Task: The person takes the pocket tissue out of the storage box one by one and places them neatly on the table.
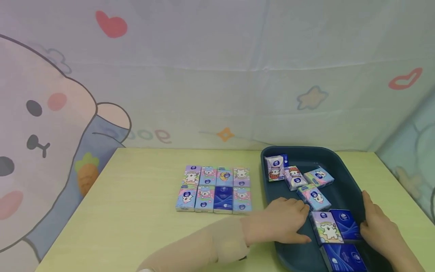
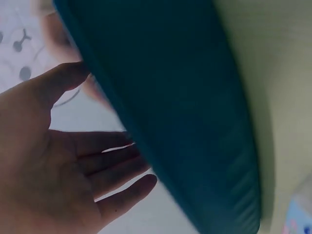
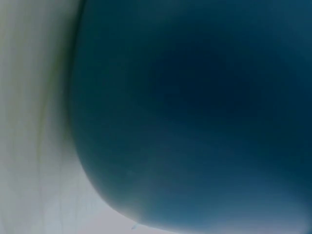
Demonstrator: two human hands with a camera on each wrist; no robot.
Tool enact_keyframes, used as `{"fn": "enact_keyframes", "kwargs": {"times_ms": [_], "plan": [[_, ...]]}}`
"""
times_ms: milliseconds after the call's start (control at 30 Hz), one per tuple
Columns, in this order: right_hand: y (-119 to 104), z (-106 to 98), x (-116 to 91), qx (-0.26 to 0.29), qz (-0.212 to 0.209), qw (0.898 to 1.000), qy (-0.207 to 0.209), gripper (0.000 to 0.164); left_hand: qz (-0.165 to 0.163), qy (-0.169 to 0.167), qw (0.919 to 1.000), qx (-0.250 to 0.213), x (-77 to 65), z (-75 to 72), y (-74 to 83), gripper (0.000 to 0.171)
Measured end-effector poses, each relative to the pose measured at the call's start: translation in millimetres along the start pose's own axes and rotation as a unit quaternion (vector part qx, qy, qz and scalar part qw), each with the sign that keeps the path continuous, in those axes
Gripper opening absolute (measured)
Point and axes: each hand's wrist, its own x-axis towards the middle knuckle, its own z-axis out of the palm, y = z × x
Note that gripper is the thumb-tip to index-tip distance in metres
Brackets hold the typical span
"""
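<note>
A dark blue-green tray (image 1: 307,152) holds several small tissue packs, some cartoon-printed, such as a lilac one (image 1: 327,226), and some plain dark blue (image 1: 344,257). Across the tray's left rim reaches my left hand (image 1: 283,219), its fingertips near a light-blue pack (image 1: 315,197). The left wrist view shows that hand (image 2: 53,161) with fingers extended past the tray rim (image 2: 126,124) and nothing in the palm. My right hand (image 1: 382,232) lies against the tray's right rim, fingers fairly straight, thumb close to a dark blue pack (image 1: 344,223). The right wrist view shows only the tray wall (image 3: 146,146), no fingers.
Left of the tray, more tissue packs (image 1: 205,194) lie side by side in two rows on the pale yellow table (image 1: 136,211). One of these is dark blue (image 1: 223,198). A printed cloth (image 1: 204,75) hangs behind the table.
</note>
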Motion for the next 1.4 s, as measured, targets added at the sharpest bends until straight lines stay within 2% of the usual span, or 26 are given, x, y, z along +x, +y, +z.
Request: {"fn": "enact_keyframes", "kwargs": {"times_ms": [300, 533, 767, 1067, 1167, 1400], "plan": [[1.1, 0.0, 0.7, 0.0, 0.002, 1.0, -0.001, 0.082, -0.033, 0.023, 0.9983, -0.043, 31.6, 9.1, 20.4, 0.073], [0.4, -1.0, 0.3, 0.0, 0.006, 1.0, -0.005, 0.083, -0.03, 0.02, 0.9974, -0.062, 44.9, 16.6, 28.1, 0.074], [1.1, -0.6, 1.0, 0.003, 0.006, 1.0, -0.004, 0.083, -0.03, 0.018, 0.997, -0.069, 51.6, 23.8, 34.4, 0.07], [1.3, -1.3, 2.5, 0.002, 0.005, 1.0, -0.007, 0.083, -0.018, 0.044, 0.9969, -0.062, 55.4, 28.1, 39.0, 0.053], [1.0, -1.9, 2.6, 0.001, 0.006, 1.0, -0.009, 0.084, -0.027, 0.048, 0.9963, -0.066, 57.2, 27.5, 40.4, 0.046], [2.0, -1.2, 1.3, 0.002, 0.005, 1.0, -0.01, 0.085, -0.043, 0.039, 0.9962, -0.064, 61.2, 26.2, 44.3, 0.044]]}}
